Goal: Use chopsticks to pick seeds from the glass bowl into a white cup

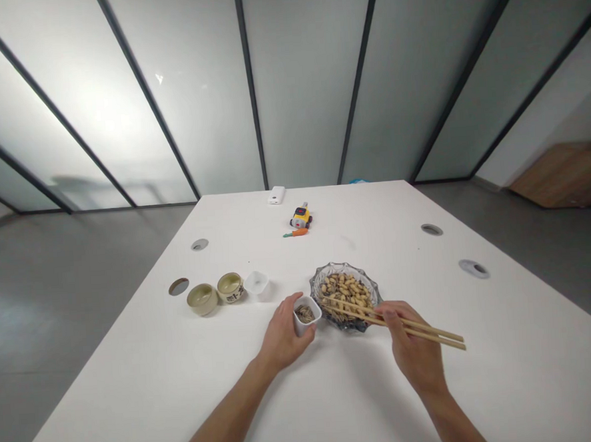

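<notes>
My left hand (286, 335) is wrapped round a small white cup (301, 327) with sunflower seeds (305, 313) in it. The cup stands close to the left side of a glass bowl (372, 288). Peanuts (347, 286) fill much of that bowl, with sunflower seeds among them at the near left. A pair of wooden chopsticks (432, 333) is held in my right hand (413, 344), at the bowl's right. Their tips reach over the left part of the bowl; whether anything is pinched between them is too small to tell.
Left of my hands stand a second white cup (257, 286) and two olive-green bowls (203, 300) (230, 288). Farther back lie a yellow toy car (301, 216), an orange toy carrot (299, 233) and a white device (276, 195). Round holes (179, 287) pierce the white table (136, 391).
</notes>
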`<state>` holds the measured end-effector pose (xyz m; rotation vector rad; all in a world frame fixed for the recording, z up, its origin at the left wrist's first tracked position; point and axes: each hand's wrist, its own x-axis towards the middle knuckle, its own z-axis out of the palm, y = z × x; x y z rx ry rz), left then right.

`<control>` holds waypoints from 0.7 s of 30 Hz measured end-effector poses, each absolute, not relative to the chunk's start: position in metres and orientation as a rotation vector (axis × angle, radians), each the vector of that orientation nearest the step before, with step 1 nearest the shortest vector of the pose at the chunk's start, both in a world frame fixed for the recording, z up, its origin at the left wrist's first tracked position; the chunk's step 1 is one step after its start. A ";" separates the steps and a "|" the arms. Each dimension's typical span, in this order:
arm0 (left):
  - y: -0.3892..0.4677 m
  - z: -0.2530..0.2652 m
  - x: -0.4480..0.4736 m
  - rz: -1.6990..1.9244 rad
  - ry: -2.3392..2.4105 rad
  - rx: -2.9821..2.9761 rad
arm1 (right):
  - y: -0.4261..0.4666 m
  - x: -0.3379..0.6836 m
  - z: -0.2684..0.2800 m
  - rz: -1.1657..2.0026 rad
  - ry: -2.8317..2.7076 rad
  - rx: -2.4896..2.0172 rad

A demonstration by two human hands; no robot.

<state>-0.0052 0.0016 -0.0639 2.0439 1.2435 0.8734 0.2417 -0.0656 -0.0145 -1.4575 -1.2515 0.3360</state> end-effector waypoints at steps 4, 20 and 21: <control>0.002 -0.065 -0.006 0.880 1.243 2.040 | -0.064 0.238 -0.017 0.380 -1.288 -1.524; 0.001 -0.062 -0.004 0.860 1.254 2.055 | -0.066 0.242 -0.018 0.333 -1.246 -1.377; 0.001 -0.063 -0.005 0.856 1.255 2.059 | -0.066 0.241 -0.018 0.347 -1.256 -1.351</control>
